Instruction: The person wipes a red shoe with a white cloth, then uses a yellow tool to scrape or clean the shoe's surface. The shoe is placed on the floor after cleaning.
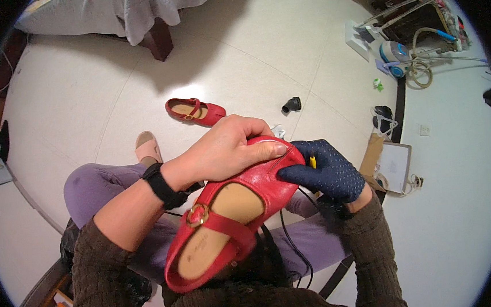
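A red leather mary-jane shoe (273, 180) with a round buckle and tan insole is held over my lap, its toe pointing away to the right. My left hand (228, 149), bare with a black wristband, is closed on the toe, the thumb pressed along the upper near a seam. Wearing a dark blue dotted glove, my right hand (333, 172) grips the toe's right side, its thumb on the leather. A thin yellow thing (313, 162) shows between its thumb and fingers; its kind is hidden. On the floor ahead lies a matching red shoe (215, 114).
A short black pipe-like piece (292, 104) lies on the pale tiled floor. Ahead left stands a bed leg (159, 40) under grey cloth. A blue-and-white vacuum cleaner (393, 54) and a cardboard box (373, 158) line the right wall. Black cords (287, 237) hang near my lap.
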The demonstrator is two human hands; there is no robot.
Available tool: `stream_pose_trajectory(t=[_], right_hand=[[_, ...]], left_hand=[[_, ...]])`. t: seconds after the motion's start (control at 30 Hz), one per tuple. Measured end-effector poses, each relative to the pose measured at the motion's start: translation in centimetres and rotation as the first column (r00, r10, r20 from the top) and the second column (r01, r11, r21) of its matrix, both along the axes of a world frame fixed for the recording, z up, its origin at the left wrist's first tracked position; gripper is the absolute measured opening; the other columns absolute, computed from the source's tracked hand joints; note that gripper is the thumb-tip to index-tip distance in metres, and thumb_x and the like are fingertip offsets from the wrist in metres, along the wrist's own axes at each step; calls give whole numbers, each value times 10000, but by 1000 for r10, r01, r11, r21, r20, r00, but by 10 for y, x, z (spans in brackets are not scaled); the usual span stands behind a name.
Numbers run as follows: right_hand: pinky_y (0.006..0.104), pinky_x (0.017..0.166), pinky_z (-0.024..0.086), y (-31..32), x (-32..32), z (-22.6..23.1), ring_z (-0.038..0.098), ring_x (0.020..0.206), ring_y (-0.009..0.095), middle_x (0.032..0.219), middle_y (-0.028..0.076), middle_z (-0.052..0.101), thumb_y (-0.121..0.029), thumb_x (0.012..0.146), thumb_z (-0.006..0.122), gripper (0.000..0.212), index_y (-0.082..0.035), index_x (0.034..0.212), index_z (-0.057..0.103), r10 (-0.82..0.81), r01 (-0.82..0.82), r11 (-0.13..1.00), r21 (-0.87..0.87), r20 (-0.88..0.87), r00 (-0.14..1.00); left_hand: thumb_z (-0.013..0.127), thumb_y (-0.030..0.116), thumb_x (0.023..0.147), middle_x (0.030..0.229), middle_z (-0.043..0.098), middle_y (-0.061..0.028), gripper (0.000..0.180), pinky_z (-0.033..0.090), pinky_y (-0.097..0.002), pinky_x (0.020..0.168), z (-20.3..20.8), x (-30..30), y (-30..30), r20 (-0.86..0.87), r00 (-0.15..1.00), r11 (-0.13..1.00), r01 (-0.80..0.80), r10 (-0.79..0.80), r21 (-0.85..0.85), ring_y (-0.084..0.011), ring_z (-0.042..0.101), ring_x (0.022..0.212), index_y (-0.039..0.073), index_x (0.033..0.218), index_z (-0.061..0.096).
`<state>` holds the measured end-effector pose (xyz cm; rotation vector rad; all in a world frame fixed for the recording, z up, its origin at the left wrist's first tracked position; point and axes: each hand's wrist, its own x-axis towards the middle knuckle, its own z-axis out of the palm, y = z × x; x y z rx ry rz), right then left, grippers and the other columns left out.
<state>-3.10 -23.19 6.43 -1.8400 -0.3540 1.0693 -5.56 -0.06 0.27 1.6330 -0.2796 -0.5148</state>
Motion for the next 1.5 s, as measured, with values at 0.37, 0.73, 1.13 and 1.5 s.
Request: stream_pose_trajectory(t=[0.37,0.73,1.13,1.5], right_hand=[[307,718,578,-28,15,-15,745,866,204,1058,152,774,-155,803,869,621,-20,1353,616,-65,179,971,-159,544,837],[294,738,559,-34,26,-21,696,850,168,1085,162,758,-68,827,830,644,-52,1423,588,-122,233,948,-216,430,895],[289,770,580,-81,43,-29,722,949,186,1053,166,753,-118,887,801,541,-28,1385,610,-323,431,873,-229,392,861],[301,783,576,-88,30,-18,718,1020,205,1078,158,752,-137,892,793,525,-24,1375,620,-271,384,908,-167,465,843]], left_hand=[[705,336,894,886,651,-72,264,557,-417,762,-203,-47,35,287,722,602,220,-630,768,-277,665,900,84,925,635],[665,185,864,1066,689,-107,232,565,-409,867,-311,8,14,146,737,366,145,-660,919,-292,648,1052,41,1039,712],[560,76,915,1117,615,-156,211,594,-438,834,-306,-18,9,183,973,532,-81,-142,843,-334,644,1086,61,1067,705],[608,279,923,1578,383,-225,586,433,-533,1121,-367,-78,54,-300,926,151,338,-229,929,-418,346,1466,43,1450,503]])
